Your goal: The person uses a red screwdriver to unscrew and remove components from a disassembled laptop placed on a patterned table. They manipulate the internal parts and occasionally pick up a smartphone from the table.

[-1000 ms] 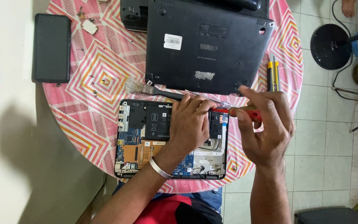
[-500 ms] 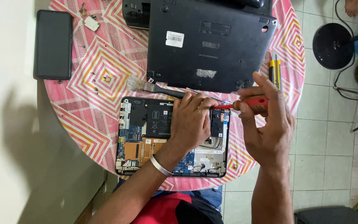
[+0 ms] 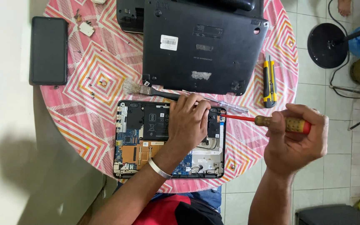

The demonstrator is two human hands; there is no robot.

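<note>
opened laptop point(image 3: 146, 137) under left hand point(image 3: 188, 118), right hand point(image 3: 292, 139) gripping screwdriver point(image 3: 271, 121), tip seemingly touching

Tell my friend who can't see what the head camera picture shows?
A person's left hand presses on an opened laptop on a pink patterned table, while the right hand holds a red screwdriver beside it. A brush lies nearby.

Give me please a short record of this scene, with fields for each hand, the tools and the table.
left hand: rests flat on the opened laptop
right hand: grips a screwdriver, tip at the laptop's right edge
tools nearby: brush, yellow utility knife
also on table: black bottom cover, dark phone
table: round, pink patterned cloth
</note>
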